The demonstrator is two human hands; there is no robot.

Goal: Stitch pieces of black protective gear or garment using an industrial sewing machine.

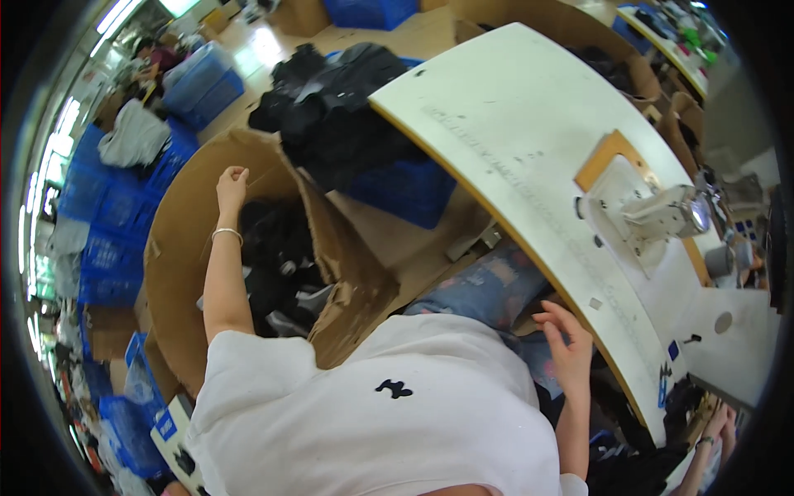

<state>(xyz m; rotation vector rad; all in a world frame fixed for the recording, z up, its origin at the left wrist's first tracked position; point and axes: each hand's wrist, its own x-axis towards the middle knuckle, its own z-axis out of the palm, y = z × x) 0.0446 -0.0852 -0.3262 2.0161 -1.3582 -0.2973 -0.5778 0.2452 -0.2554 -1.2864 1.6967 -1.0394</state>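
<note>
My left hand [232,188] is stretched out over a large cardboard box [178,240], with a pale bracelet at the wrist. Its fingertips are pinched together; whatever they hold, if anything, is too small to make out. Dark garments [277,240] with some grey pieces lie inside the box, below and beside that forearm. Close to the near edge of a white table [529,165], my right hand [569,341] is raised with its fingers loosely bent and apart, and nothing shows in it.
A sewing machine [662,215] stands on the table's right part. Beyond the box, black garments [331,107] are heaped over a blue crate [405,194]. Stacked blue crates [112,248] line the left side. Another person's hands [718,430] show at lower right.
</note>
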